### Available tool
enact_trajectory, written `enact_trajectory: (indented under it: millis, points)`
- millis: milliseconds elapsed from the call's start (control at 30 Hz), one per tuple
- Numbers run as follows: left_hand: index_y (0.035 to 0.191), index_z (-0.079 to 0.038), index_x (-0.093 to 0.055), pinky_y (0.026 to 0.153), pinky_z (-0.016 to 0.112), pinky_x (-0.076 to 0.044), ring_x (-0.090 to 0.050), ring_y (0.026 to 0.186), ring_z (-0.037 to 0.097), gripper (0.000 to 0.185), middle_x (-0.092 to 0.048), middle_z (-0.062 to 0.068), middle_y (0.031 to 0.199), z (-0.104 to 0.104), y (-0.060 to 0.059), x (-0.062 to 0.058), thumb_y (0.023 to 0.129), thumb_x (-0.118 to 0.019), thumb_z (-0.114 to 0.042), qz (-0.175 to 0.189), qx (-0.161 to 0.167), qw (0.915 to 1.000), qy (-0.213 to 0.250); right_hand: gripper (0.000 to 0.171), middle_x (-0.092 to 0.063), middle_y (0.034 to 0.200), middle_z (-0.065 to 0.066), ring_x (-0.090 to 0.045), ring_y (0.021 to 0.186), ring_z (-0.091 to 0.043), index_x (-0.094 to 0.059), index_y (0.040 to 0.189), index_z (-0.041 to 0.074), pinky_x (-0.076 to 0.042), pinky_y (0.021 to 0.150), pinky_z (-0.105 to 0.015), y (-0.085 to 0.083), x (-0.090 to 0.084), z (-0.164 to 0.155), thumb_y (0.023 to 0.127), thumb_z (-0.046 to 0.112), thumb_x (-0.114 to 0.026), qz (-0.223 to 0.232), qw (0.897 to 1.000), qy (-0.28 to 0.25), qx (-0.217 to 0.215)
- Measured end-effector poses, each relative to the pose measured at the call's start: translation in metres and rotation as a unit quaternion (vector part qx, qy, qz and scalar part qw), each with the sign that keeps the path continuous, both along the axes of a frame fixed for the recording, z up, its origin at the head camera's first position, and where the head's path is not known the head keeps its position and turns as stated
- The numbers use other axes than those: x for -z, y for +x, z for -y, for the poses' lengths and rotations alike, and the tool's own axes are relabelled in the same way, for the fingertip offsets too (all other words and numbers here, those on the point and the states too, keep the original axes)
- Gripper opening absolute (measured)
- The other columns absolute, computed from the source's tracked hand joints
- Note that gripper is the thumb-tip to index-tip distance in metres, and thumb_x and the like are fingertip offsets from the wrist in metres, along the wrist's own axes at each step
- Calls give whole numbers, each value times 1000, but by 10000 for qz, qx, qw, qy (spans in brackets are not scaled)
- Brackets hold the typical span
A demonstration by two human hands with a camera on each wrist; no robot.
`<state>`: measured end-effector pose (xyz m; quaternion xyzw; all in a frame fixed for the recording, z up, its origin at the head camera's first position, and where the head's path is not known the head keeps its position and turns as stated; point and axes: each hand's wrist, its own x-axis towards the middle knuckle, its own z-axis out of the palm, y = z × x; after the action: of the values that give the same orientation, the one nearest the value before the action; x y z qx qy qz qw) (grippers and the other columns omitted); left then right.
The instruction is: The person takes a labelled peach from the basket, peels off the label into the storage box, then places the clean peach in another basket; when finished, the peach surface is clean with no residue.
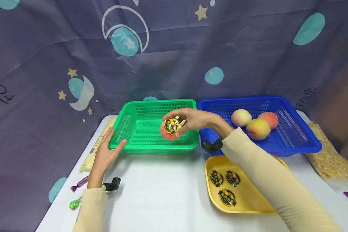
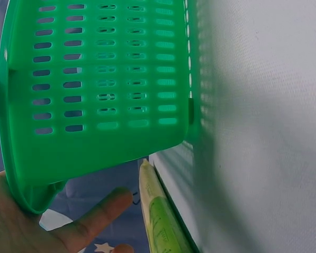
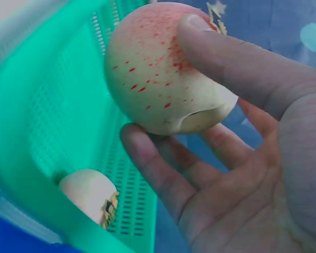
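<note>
The green basket [image 1: 139, 129] is steadied at its near left corner by the left hand [image 1: 105, 153], fingers straight against the rim. Above its right side, a stickered peach [image 1: 169, 129] is gripped by the right hand [image 1: 195, 119].

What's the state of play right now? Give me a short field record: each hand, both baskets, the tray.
right hand: holds a stickered peach over the green basket
left hand: open, touching the green basket's near-left corner
green basket contents: another stickered peach, seen in the right wrist view
blue basket: three peaches
yellow tray: three stickers
</note>
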<state>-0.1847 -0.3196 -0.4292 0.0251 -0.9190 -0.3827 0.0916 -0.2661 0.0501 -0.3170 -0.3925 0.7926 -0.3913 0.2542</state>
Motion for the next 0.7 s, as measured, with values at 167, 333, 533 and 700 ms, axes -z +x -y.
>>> enact_trajectory:
  millis: [167, 333, 533, 700]
  points:
    - [164, -15, -21, 122, 68, -16, -14, 159, 38, 89, -14, 2, 173, -1, 2, -1, 96, -63, -56, -3, 13, 10000, -6, 70, -58, 140, -6, -64, 118, -24, -51, 149, 19, -56, 100, -38, 20, 2, -8, 87, 3, -78, 139, 9992, -365, -14]
    - [164, -14, -22, 122, 67, -16, -14, 158, 38, 88, -14, 2, 173, -1, 3, -1, 96, -63, -54, -3, -8, 10000, -6, 70, -55, 143, -5, -62, 120, -24, -52, 149, 17, -57, 97, -41, 38, 8, -12, 86, 2, -79, 171, 9978, -610, -174]
    - [163, -12, -24, 123, 65, -16, -15, 158, 38, 88, -17, 5, 172, -1, 3, -1, 96, -64, -52, -101, -11, 9999, 39, 70, -56, 143, -2, -60, 121, -21, -51, 149, 17, -55, 98, -43, 59, 14, -17, 87, 3, -79, 125, 9979, -569, -288]
    - [163, -11, -24, 123, 65, -16, -15, 158, 38, 87, -17, 5, 172, -3, 2, -1, 96, -64, -52, -136, 31, 9999, 65, 70, -58, 142, 2, -61, 118, -19, -52, 148, 20, -54, 98, -39, 75, 22, -21, 86, 2, -79, 102, 9983, -456, -356]
